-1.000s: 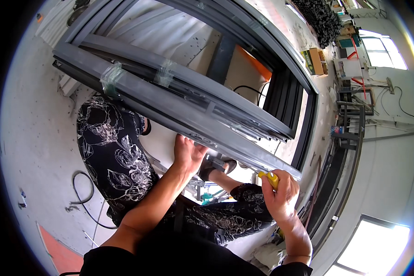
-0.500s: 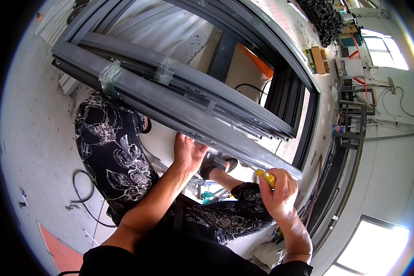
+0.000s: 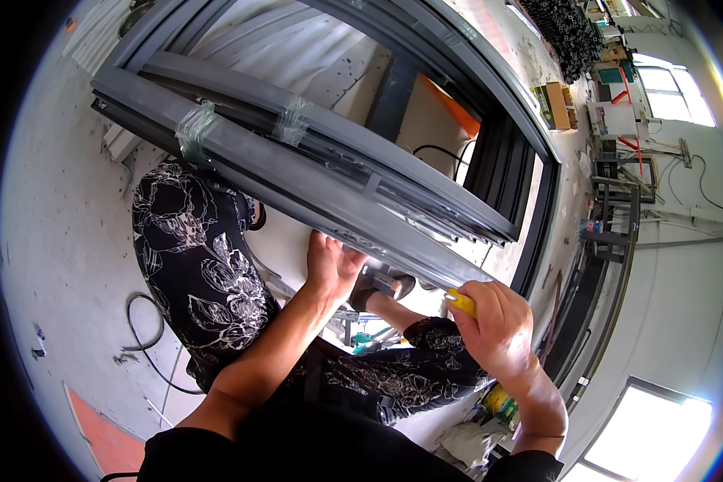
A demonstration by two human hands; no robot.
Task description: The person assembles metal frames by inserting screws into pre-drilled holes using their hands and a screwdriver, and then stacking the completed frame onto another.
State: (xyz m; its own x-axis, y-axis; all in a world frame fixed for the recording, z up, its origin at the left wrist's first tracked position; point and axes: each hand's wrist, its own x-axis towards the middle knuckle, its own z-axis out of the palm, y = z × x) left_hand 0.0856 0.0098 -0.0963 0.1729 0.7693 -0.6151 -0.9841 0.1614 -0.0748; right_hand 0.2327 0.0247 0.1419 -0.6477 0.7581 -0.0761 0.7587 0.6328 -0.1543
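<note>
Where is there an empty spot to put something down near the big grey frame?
The grey floor left of the grey frame bundle looks bare, down to the black hose. Under the frame it is crowded: the left hand presses there, and the right hand grips a yellow tool.

Two bare forearms reach forward from below. The left hand (image 3: 332, 265) lies flat, fingers extended. The right hand (image 3: 496, 325) is curled into a closed fist.
</note>
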